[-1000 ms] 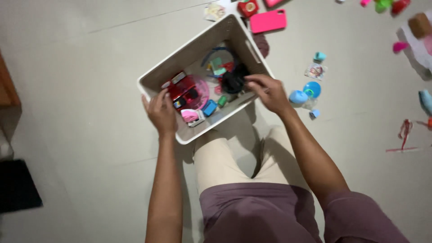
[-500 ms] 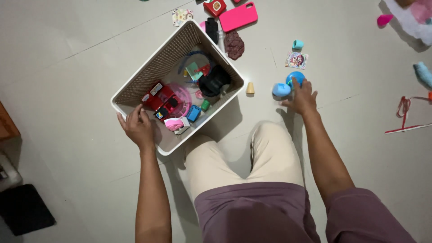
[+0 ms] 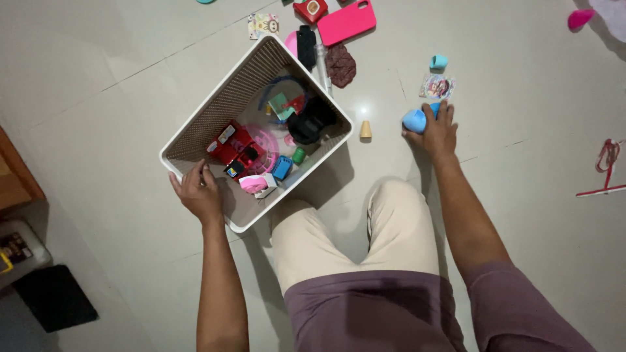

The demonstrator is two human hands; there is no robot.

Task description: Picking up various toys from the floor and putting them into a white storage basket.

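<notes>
A white rectangular basket (image 3: 195, 116) stands tilted on the tiled floor, with several small toys inside: a red toy (image 3: 229, 143), a pink round piece (image 3: 264, 148), a black object (image 3: 312, 120). My left hand (image 3: 195, 193) grips the basket's near left rim. To the right of the basket, my right hand (image 3: 435, 132) rests on the floor, fingers closed over a round blue toy (image 3: 415, 119).
A pink phone case (image 3: 346, 21), a red box (image 3: 311, 9), a dark brown cloth (image 3: 340, 65), a small beige cone (image 3: 366, 130), a picture card (image 3: 436, 86) and a teal cup (image 3: 438, 62) lie on the floor. My bent knee (image 3: 391, 221) is below the basket. Dark objects sit at lower left.
My right hand has left the basket and reached right to the blue toy on the floor. The view has shifted, and my left hand keeps its hold on the rim.
</notes>
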